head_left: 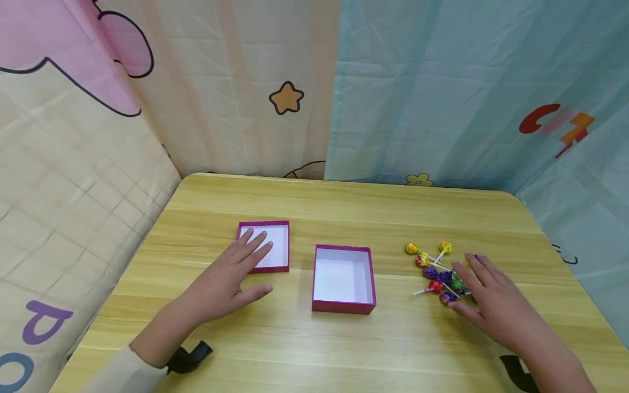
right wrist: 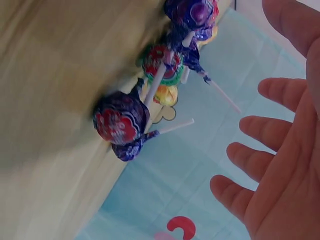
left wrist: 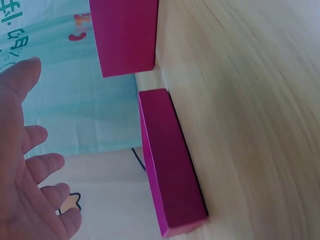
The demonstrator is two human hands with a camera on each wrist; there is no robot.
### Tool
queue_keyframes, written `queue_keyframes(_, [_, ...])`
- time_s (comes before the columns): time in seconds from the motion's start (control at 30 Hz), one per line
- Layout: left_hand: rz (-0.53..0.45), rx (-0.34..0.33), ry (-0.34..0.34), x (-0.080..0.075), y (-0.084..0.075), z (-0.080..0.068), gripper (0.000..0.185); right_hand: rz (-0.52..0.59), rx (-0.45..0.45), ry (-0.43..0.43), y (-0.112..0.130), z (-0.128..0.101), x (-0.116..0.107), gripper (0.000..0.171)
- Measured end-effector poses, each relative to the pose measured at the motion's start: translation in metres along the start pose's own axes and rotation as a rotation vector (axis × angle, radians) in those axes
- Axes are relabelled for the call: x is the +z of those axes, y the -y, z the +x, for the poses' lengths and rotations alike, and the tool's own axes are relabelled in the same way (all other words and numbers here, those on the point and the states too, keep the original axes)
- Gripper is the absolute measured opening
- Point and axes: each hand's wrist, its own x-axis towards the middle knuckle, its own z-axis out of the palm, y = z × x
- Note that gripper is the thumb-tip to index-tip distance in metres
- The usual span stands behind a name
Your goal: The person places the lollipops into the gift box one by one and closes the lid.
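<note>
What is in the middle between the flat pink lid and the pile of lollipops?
The open pink box stands between the lid and the lollipops, with bare wooden table on either side of it. The head view shows this.

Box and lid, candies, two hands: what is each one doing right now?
box: open, nothing inside, upright on the table.
lid: off, lying inside-up beside the box.
lollipops: wrapped, heaped on the table.
left hand: fingers straight, over the lid.
right hand: fingers spread, at the lollipops.
</note>
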Motion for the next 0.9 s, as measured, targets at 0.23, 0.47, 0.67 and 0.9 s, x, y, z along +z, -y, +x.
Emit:
queue_keyframes(0.23, [-0.075, 0.028, 0.036, 0.01, -0.007, 0.014, 0.078, 0.02, -0.023, -0.026, 0.001, 0.0, 0.001, 0.08])
queue_keyframes(0.47, [-0.093, 0.058, 0.039, 0.018, -0.014, 0.025, 0.079, 0.02, -0.056, -0.084, -0.007, -0.001, 0.0, 0.08])
queue_keyframes(0.67, [-0.079, 0.068, 0.061, 0.022, -0.019, 0.035, 0.085, 0.02, 0.015, -0.11, -0.029, -0.007, -0.011, 0.082])
queue_keyframes(0.9, [-0.089, 0.091, 0.113, 0.027, -0.019, 0.043, 0.096, 0.019, 0.054, -0.032, -0.042, -0.009, -0.006, 0.079])
